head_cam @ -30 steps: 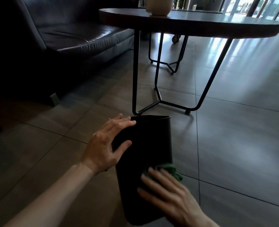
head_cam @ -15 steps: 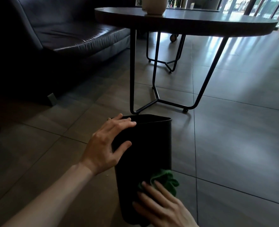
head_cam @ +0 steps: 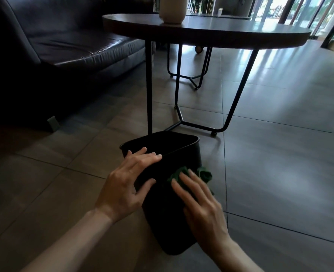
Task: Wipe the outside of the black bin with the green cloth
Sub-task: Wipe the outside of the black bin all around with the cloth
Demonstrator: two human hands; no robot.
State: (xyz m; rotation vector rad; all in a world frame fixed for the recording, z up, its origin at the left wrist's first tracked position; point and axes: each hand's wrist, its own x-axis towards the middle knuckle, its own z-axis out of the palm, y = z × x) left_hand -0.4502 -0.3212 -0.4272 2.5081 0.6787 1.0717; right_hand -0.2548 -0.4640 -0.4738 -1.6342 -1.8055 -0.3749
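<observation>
The black bin [head_cam: 168,222] stands on the tiled floor in front of me, tilted a little toward me, its open top facing away. My left hand [head_cam: 126,185] grips its near rim, fingers over the edge and thumb on the outer wall. My right hand [head_cam: 199,205] lies flat on the bin's near wall, pressing the green cloth [head_cam: 203,173] against it. The cloth bunches out past my fingertips at the bin's right edge.
A round dark table [head_cam: 211,32] on thin black metal legs [head_cam: 148,89] stands just behind the bin, with a pale vase [head_cam: 173,8] on it. A dark leather sofa [head_cam: 68,50] fills the left. Open tiled floor [head_cam: 280,163] lies to the right.
My right hand has slid the green cloth up the bin's wall from near the base toward the middle. The left hand keeps its grip on the rim, and the view has tipped upward.
</observation>
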